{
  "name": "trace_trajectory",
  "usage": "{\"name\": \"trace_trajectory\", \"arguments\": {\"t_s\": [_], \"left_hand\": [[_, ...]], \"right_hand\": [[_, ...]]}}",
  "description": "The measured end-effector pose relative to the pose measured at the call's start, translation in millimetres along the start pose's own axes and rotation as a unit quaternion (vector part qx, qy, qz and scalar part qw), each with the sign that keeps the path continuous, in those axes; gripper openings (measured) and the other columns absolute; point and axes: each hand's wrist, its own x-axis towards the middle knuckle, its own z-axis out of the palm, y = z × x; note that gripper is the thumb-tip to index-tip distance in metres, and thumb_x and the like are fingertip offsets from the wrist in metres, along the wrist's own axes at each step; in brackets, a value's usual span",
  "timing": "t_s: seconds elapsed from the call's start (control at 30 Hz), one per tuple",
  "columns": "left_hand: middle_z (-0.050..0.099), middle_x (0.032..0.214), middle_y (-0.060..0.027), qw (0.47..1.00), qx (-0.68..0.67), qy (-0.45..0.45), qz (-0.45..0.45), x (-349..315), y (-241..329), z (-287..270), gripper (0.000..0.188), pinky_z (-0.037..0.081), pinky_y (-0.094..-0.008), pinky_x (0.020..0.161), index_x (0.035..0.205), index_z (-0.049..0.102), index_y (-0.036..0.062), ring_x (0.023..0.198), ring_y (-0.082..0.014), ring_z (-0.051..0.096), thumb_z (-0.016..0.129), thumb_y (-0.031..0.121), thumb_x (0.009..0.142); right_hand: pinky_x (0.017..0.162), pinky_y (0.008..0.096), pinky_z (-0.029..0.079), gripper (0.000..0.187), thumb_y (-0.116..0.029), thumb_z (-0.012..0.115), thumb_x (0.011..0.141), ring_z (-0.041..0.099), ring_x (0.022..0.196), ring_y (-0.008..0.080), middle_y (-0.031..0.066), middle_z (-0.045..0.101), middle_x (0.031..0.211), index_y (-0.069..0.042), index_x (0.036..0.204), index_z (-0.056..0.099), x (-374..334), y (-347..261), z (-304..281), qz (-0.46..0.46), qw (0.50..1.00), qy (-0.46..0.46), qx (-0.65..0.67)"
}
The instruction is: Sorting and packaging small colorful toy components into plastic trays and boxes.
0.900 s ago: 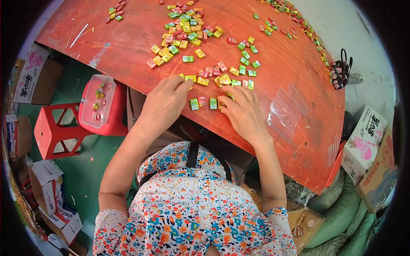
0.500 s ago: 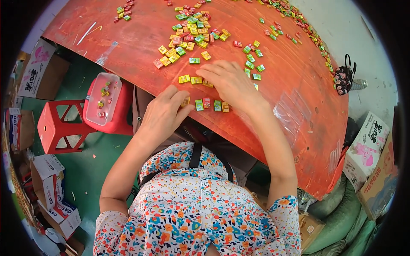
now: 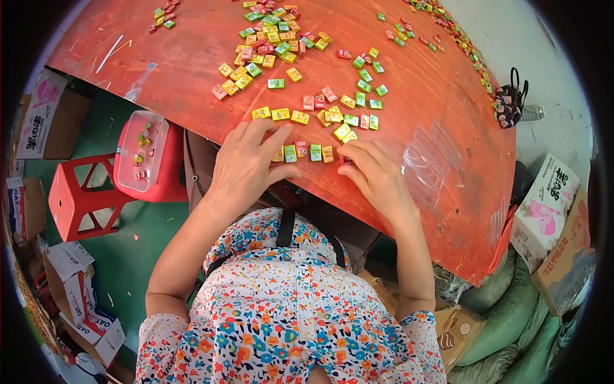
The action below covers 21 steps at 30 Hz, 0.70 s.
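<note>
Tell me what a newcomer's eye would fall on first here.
Probably the broad red tabletop, with small red, yellow and green boxes strewn over its far part. At its near edge, the left hand and right hand flank a short row of similar boxes. Below them, a bright floral shirt fills the lower middle.

On the table (image 3: pixel 204 70) we note a box row (image 3: pixel 315 152) near, between left hand (image 3: pixel 246 160) and right hand (image 3: pixel 377 174); a box pile (image 3: pixel 274 36) lies far.
</note>
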Motion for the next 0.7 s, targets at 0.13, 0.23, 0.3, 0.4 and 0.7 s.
{"name": "trace_trajectory", "arguments": {"t_s": [0.13, 0.23, 0.3, 0.4, 0.7], "left_hand": [[0.056, 0.105, -0.0069, 0.999, 0.009, -0.023, 0.022, 9, 13, 18, 0.054, 0.045, -0.0408, 0.083, 0.112, 0.062, 0.0074, 0.1, -0.0269, 0.054, 0.08, 0.033, 0.068], [0.056, 0.108, -0.0063, 0.999, 0.011, -0.052, 0.009, 6, 14, 31, 0.056, 0.044, -0.0402, 0.085, 0.114, 0.061, 0.0074, 0.102, -0.0259, 0.054, 0.081, 0.033, 0.068], [0.057, 0.112, -0.0077, 0.998, 0.014, -0.053, -0.001, 2, 14, 31, 0.059, 0.044, -0.0411, 0.087, 0.119, 0.06, 0.0064, 0.104, -0.0269, 0.054, 0.081, 0.031, 0.069], [0.057, 0.114, -0.0094, 1.0, 0.009, -0.012, -0.003, 1, 17, 21, 0.061, 0.044, -0.0414, 0.089, 0.121, 0.06, 0.005, 0.107, -0.0284, 0.053, 0.081, 0.029, 0.07], [0.057, 0.106, -0.0117, 0.997, -0.001, -0.061, -0.049, -16, 0, -4, 0.053, 0.049, -0.0417, 0.082, 0.12, 0.061, 0.0019, 0.096, -0.0312, 0.057, 0.079, 0.021, 0.074]], "right_hand": [[0.081, 0.0405, 0.053, 0.032, -0.012, 0.074, 0.081, 0.064, 0.096, 0.0316, 0.0113, 0.065, 0.11, -0.004, 0.111, 0.065, 4, -7, 12, 0.017, 1.0, 0.016, -0.016], [0.083, 0.0399, 0.053, 0.033, -0.012, 0.075, 0.081, 0.064, 0.098, 0.0316, 0.0112, 0.064, 0.11, -0.004, 0.111, 0.065, 6, -6, 18, 0.03, 0.999, 0.015, -0.003], [0.084, 0.039, 0.053, 0.032, -0.011, 0.074, 0.082, 0.064, 0.102, 0.031, 0.0113, 0.065, 0.109, -0.004, 0.112, 0.065, 6, -7, 20, 0.041, 0.998, 0.012, 0.042], [0.083, 0.0385, 0.054, 0.03, -0.011, 0.072, 0.084, 0.065, 0.1, 0.03, 0.0123, 0.066, 0.108, -0.004, 0.112, 0.065, 4, -4, 12, 0.039, 0.997, 0.046, 0.038], [0.076, 0.0392, 0.054, 0.028, -0.015, 0.074, 0.083, 0.068, 0.091, 0.0294, 0.0128, 0.066, 0.106, -0.003, 0.106, 0.065, 14, 13, 3, 0.132, 0.989, 0.013, -0.067]]}}
